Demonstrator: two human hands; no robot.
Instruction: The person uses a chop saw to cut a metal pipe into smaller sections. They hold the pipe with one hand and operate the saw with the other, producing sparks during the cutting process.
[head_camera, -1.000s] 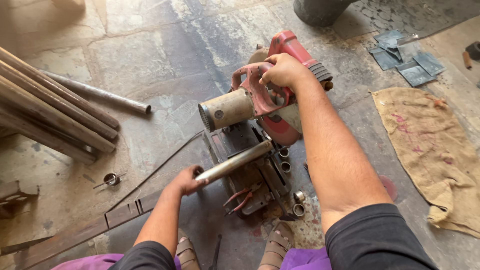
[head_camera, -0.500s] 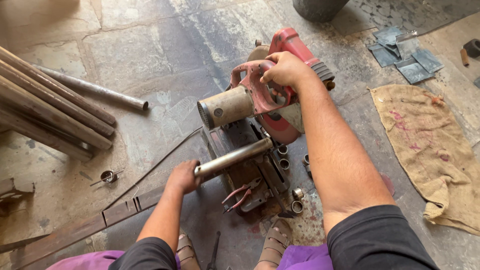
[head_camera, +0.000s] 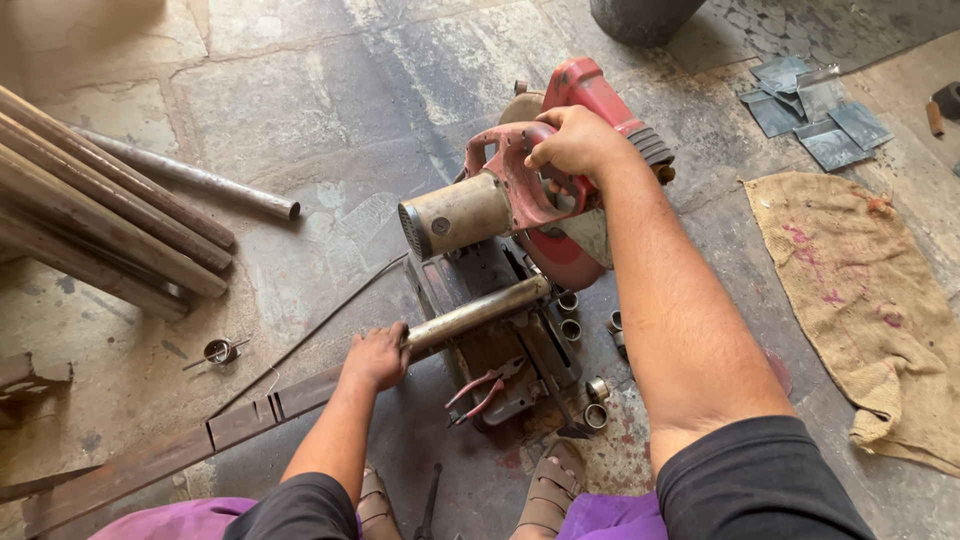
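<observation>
Gripping the near end of a metal pipe (head_camera: 470, 315), the left hand (head_camera: 378, 355) is clenching its fingers fully around it, presumably steadying the stock as it lies across the base of the chop saw (head_camera: 530, 215). Head view only: the pipe is running away from those fingers, up and to the right, toward the red blade guard. The right hand (head_camera: 572, 145) is wrapping its fingers around the saw's red handle, apparently controlling the head from above. Just beyond the pipe's far end, small cut rings (head_camera: 570, 315) are lying on the floor. Red-handled pliers (head_camera: 485, 390) are resting beside the left fingers, within reach. Long pipes (head_camera: 100, 225) are lying well apart, left of both hands.
</observation>
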